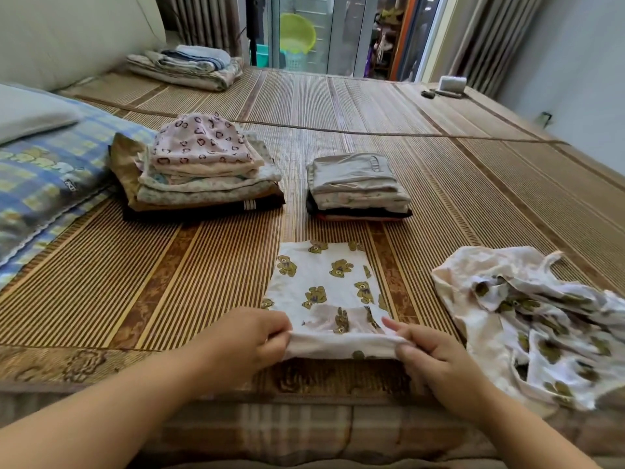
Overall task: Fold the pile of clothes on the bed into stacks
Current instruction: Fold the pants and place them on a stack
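- Head view: left hand [252, 336] and right hand [429, 350] each pinch the near edge of the white bear-print cloth [324, 286], lying flat on the near middle.
- A crumpled bear-print garment [527, 319] lies right; two folded stacks [203, 170] [355, 187] stand farther.
- Striped woven bamboo mat [135, 265] covers the bed; blue checked pillow [44, 184] left.

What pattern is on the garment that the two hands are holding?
The garment is white with brown teddy bears, seen best in the head view.
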The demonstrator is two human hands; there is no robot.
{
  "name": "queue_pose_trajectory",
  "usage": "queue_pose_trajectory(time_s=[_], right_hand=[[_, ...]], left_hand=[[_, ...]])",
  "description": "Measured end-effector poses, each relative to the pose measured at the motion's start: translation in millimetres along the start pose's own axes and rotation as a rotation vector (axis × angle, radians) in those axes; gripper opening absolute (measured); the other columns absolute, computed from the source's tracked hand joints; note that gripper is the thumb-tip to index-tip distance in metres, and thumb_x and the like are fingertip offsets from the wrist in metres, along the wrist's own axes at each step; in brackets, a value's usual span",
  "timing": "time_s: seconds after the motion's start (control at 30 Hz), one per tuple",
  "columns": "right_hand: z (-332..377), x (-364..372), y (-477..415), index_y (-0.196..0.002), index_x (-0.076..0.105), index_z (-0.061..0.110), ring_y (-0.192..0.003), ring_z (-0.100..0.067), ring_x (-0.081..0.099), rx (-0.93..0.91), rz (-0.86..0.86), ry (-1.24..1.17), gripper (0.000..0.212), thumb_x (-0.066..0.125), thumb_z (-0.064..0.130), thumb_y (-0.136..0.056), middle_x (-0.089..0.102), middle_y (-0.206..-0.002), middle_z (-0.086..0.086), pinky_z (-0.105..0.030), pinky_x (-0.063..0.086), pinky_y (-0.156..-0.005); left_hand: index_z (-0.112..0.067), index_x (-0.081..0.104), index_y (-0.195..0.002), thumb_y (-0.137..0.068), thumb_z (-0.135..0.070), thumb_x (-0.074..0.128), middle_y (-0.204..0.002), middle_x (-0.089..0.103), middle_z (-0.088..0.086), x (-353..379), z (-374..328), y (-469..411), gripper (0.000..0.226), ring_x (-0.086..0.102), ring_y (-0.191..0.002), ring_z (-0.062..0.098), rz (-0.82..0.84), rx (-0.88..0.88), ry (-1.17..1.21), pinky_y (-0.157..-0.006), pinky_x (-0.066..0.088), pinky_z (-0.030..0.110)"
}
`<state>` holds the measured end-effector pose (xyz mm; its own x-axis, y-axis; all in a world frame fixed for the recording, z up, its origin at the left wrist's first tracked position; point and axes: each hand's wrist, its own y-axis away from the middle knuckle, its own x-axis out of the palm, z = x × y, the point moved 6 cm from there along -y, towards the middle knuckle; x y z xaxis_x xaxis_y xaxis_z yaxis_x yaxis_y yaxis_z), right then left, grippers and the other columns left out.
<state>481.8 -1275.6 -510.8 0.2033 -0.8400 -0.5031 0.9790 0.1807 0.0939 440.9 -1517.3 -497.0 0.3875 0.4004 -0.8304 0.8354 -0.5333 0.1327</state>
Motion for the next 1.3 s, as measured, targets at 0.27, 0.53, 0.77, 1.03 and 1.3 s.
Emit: queue_pose_trajectory(time_s=[0.27, 0.53, 0.77, 1.03, 1.3], right_hand=[[51.0, -31.5, -74.8, -0.089, 0.061, -0.001, -0.063, -0.019, 0.058, 0.094, -0.051, -0.130, 0.020, 0.051, 0.016, -0.093, 0.061, -0.076, -0.009, -0.025, 0.049, -0.054], [0.3, -14.5, -131.5, -0.108, 0.066, 0.012, -0.086, -0.017, 0.064, 0.459, -0.061, 0.098, 0.047, 0.065, 0.052, -0.082, 0.070, -0.102, -0.003, -0.029, 0.053, -0.075], [-3.4, 2.1, -129.7, -0.075, 0.063, 0.011, -0.066, -0.016, 0.063, 0.471, -0.124, 0.165, 0.030, 0.070, 0.039, -0.082, 0.069, -0.074, -0.006, -0.026, 0.047, -0.056], [-0.1, 8.3, -119.9, -0.124, 0.035, 0.023, -0.091, -0.012, 0.059, 0.405, -0.155, -0.030, 0.065, 0.075, 0.039, -0.076, 0.053, -0.107, 0.005, -0.024, 0.050, -0.067], [-6.3, -7.3, -111.8, -0.109, 0.049, 0.033, -0.083, -0.008, 0.056, 0.151, -0.314, 0.150, 0.027, 0.061, 0.019, -0.089, 0.057, -0.092, 0.012, -0.015, 0.037, -0.062]], left_hand=[[-0.007, 0.062, -0.079, -0.096, -0.024, 0.048, -0.071, 0.061, 0.006, -44.2, 10.1, -35.1, 0.027, 0.055, -0.062, 0.021, -0.166, -0.261, 0.535, -0.055, 0.046, 0.032], [-0.016, 0.056, -0.082, -0.083, -0.071, 0.046, -0.074, 0.060, 0.002, -28.5, 54.9, -85.5, 0.056, 0.052, -0.062, 0.016, -0.189, -0.548, 0.302, -0.058, 0.043, 0.027], [-0.019, 0.063, -0.094, -0.084, -0.048, 0.062, -0.085, 0.064, -0.002, -14.2, 65.8, -89.8, 0.031, 0.063, -0.077, 0.014, -0.079, -0.588, 0.045, -0.073, 0.055, 0.032], [-0.014, 0.039, -0.134, -0.083, -0.031, 0.072, -0.113, 0.063, 0.007, 1.5, 61.0, -83.7, 0.064, 0.066, -0.096, 0.025, -0.057, -0.583, 0.867, -0.086, 0.057, 0.042], [-0.037, 0.022, -0.149, -0.083, -0.006, 0.069, -0.153, 0.030, -0.002, -6.6, 17.4, -99.4, 0.087, 0.044, -0.118, 0.008, -0.302, -0.290, 0.748, -0.082, 0.045, 0.011]])
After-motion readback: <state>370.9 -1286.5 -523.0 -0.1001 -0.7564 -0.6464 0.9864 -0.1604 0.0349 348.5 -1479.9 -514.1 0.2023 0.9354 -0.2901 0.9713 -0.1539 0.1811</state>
